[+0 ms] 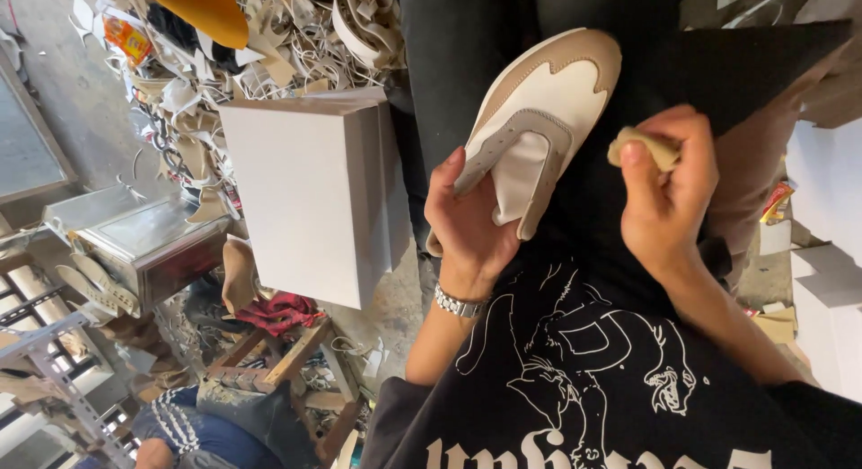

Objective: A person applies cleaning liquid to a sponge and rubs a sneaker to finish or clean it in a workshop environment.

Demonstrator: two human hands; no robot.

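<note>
A white box [310, 195] is standing at the left. The left hand [467, 222] is gripping a white and beige shoe [539, 119] by its heel side, over the person's lap, toe pointing away. The right hand [669, 195] is pinching a small tan eraser block [645, 146] just beside the shoe.

The person wore a black T-shirt [584, 379] printed in white line art with a snarling big cat and large lettering beneath it, its short sleeves leaving both forearms bare. A silver metal-link wristwatch [459, 304] circled the left wrist, while the right wrist carried nothing. Dark, near-black trousers [467, 56] covered the legs, plain and without visible markings.
</note>
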